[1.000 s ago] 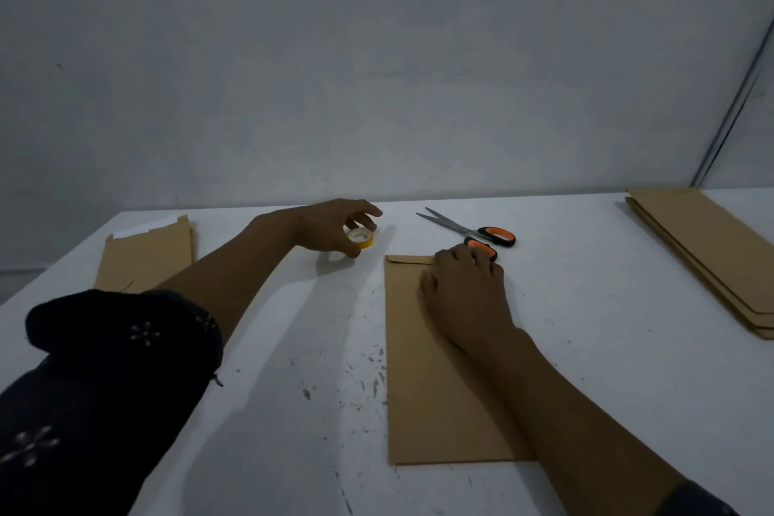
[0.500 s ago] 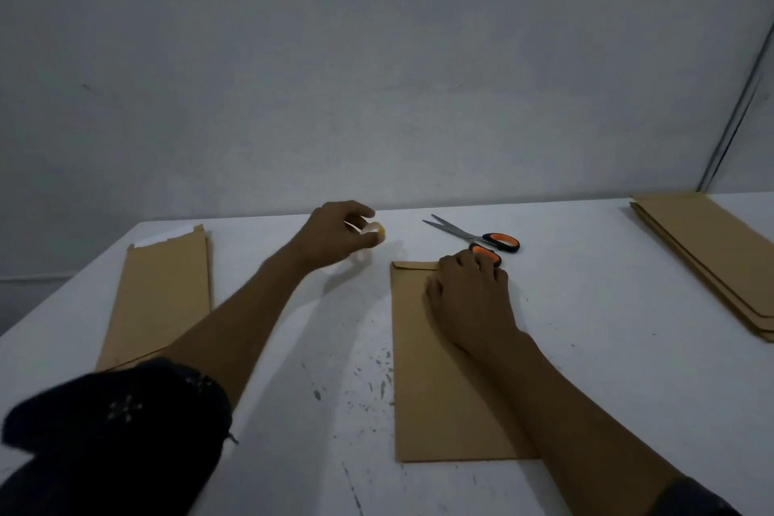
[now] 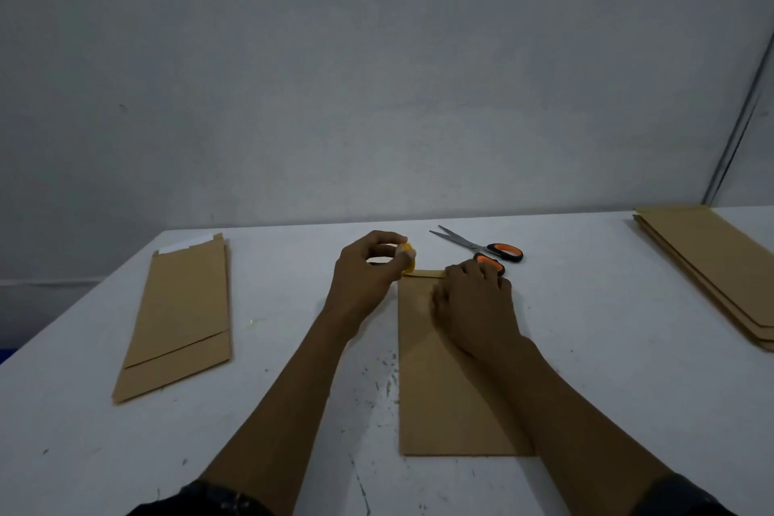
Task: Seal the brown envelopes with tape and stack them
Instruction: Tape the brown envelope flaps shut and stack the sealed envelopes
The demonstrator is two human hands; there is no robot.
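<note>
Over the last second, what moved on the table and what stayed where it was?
The left hand, gripping the small yellow tape roll, carried it right to the top corner of the brown paper envelope in the middle. The right hand stayed pressing that envelope's folded flap. The orange-handled scissors and both side envelope piles did not move.

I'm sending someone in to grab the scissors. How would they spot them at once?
Look at the far edge of the white table, near the wall. Just beyond the top of the middle brown envelope, behind the right hand, lie the scissors. They are the only metal thing there, with orange and black handles.
</note>
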